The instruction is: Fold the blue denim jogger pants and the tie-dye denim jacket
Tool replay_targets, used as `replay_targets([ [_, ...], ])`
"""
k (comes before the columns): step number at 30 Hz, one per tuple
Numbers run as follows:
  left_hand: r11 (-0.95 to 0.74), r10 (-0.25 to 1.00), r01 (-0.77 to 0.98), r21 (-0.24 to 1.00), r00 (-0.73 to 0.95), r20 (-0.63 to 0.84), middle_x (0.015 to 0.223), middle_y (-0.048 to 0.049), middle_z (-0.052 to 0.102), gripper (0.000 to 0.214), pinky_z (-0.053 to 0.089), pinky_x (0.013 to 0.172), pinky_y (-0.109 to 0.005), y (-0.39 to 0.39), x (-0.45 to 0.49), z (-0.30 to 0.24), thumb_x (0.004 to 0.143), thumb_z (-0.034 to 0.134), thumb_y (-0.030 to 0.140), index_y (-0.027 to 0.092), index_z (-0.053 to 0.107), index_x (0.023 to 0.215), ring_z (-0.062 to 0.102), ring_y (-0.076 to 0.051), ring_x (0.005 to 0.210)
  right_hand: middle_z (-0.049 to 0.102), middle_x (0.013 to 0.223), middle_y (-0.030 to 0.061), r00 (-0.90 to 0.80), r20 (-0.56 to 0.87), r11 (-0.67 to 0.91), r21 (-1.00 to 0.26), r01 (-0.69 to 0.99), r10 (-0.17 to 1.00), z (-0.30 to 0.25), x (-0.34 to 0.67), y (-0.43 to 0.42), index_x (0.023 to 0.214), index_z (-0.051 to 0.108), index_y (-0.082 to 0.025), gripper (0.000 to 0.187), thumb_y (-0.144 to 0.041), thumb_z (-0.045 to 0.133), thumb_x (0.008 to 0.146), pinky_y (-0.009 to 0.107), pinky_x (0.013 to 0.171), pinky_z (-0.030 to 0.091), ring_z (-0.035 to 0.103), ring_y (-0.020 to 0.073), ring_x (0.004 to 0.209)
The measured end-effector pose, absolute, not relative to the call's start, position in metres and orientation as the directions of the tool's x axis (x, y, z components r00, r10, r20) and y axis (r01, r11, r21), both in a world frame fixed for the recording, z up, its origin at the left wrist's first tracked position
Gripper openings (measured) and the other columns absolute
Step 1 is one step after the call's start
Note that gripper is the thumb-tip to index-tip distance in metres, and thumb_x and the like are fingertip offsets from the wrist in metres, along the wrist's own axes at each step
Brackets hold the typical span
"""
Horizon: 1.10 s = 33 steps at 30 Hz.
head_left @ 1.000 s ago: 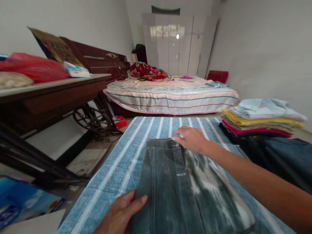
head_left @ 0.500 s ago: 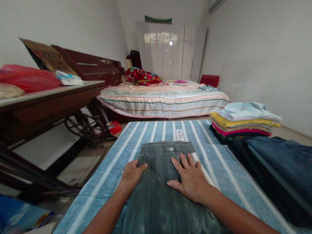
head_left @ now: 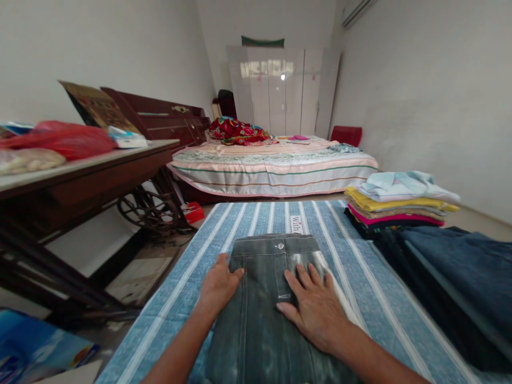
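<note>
A folded dark grey-green denim jacket (head_left: 260,320) lies on a blue-and-white striped cloth surface, its buttoned band toward the far side. My left hand (head_left: 219,282) rests along the jacket's left edge, thumb on the fabric and apart from the fingers, which point forward. My right hand (head_left: 316,301) lies flat on the right part of the front, fingers spread, beside a stitched buttonhole. A pale streak runs down the jacket's right side, partly under that hand.
To the right stand a stack of folded clothes (head_left: 400,205) and dark folded trousers (head_left: 452,277). The striped surface (head_left: 192,288) reaches toward a bed (head_left: 276,170). On the left is a sewing-machine table (head_left: 92,178) holding a red plastic bag (head_left: 72,140).
My right hand has slid slightly back toward me across the jacket, uncovering the buttonhole and more of the pale patch. My left hand stays at the left edge. The view has shifted slightly.
</note>
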<state>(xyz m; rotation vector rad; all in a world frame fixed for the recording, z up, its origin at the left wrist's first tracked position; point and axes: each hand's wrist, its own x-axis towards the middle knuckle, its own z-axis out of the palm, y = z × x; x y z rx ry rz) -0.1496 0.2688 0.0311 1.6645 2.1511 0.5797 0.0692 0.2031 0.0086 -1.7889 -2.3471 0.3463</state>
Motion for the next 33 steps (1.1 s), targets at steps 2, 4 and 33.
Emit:
replay_targets([
  [2,0.029,0.989,0.953,0.303,-0.072,0.132,0.129,-0.0201,0.053,0.054,0.039,0.100,-0.043,0.268,-0.139,0.040,0.076,0.059,0.026,0.008,0.048,0.125,0.048,-0.031,0.122,0.035,0.146,0.0167,-0.270,0.026,0.267,-0.270,0.925,0.962,0.018,0.069,0.207,0.141,0.038,-0.023,0.072,-0.069,0.027,0.086,0.065,0.102,0.015,0.025,0.0427,0.134],
  [4,-0.189,0.967,0.977,0.099,0.168,0.190,0.142,-0.0194,0.039,0.049,0.031,0.107,-0.045,0.267,-0.124,0.048,0.078,0.058,0.027,0.010,0.051,0.124,0.033,-0.032,0.134,0.035,0.146,0.0170,-0.284,0.077,0.294,-0.254,0.921,0.956,0.029,0.070,0.216,0.141,0.038,-0.021,0.071,-0.066,0.028,0.087,0.062,0.105,0.014,0.024,0.0408,0.135],
  [33,-0.340,0.939,0.934,0.106,0.343,-0.010,0.152,-0.0167,0.022,0.061,0.022,0.109,-0.053,0.258,-0.106,0.042,0.087,0.041,0.047,0.012,0.038,0.138,0.019,-0.029,0.140,0.044,0.138,0.0137,0.080,-0.027,-0.071,-0.788,0.611,0.996,-0.018,0.132,0.233,0.138,0.037,-0.015,0.070,-0.040,0.059,0.077,0.039,0.105,0.031,0.041,0.0263,0.128],
])
